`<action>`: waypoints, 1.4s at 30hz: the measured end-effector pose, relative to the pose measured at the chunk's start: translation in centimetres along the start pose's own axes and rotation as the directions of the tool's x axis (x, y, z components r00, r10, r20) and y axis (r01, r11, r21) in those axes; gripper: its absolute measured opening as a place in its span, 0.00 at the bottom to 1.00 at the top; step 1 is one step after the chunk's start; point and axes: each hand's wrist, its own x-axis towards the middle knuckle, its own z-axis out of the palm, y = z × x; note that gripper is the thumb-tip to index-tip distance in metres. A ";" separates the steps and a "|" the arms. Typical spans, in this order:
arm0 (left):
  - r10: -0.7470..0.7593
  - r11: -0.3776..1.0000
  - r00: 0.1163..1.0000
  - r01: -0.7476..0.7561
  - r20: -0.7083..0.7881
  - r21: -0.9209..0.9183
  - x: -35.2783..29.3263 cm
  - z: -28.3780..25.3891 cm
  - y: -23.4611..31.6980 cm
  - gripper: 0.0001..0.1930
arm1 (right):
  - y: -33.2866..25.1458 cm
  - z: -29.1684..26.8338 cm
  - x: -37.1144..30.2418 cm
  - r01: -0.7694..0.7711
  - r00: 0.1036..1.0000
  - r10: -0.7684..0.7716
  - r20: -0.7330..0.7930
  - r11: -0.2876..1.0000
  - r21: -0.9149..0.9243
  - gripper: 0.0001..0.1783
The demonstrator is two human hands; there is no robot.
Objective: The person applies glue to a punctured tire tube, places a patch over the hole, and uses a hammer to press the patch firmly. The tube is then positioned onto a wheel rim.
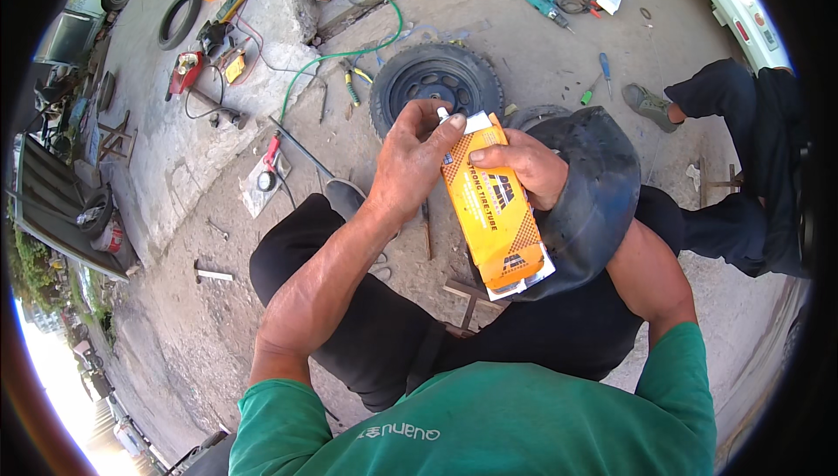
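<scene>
An orange cardboard box with a white inner flap and dark printing is held upright in front of the person's lap, its top end open. It is long and flat-sided, its lower end slightly crumpled where white card shows. The left hand is closed over the top of the box, fingertips pinching the white flap. The right hand is curled around the box's upper right edge, thumb across the printed face. A black rubber inner tube, matte and limp, hangs looped over the right forearm and lies behind the box.

The person sits in black trousers and a green shirt above a rough concrete floor. Just beyond the left hand lies a small black wheel with tyre, its steel rim dark and holed. A green hose curves past it toward the top of the view. Yellow-handled pliers lie beside the wheel. Farther off are a teal power drill, a blue-handled screwdriver and a green-handled one. A loose tyre rests on a raised concrete slab at upper left, near a red tool with a dark cable. Another person's legs in dark trousers and a grey shoe come in from the right.
</scene>
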 end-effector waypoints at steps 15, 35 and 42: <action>-0.112 0.766 0.975 -0.039 -0.193 -0.642 7.1 -5.0 -3.3 0.15 | -0.7 -0.1 -1.2 0.214 0.959 -0.264 0.105 0.915 0.343 0.36; 0.072 0.846 0.970 -0.183 -0.233 -0.501 5.9 -3.3 -2.8 0.22 | -0.4 -0.4 -1.3 0.381 0.799 -0.421 -0.429 0.907 -0.180 0.13; 0.116 0.834 0.954 -0.246 -0.277 -0.494 5.6 -3.7 -1.7 0.21 | -0.6 -0.5 -1.3 0.382 0.805 -0.408 -0.430 0.912 -0.149 0.12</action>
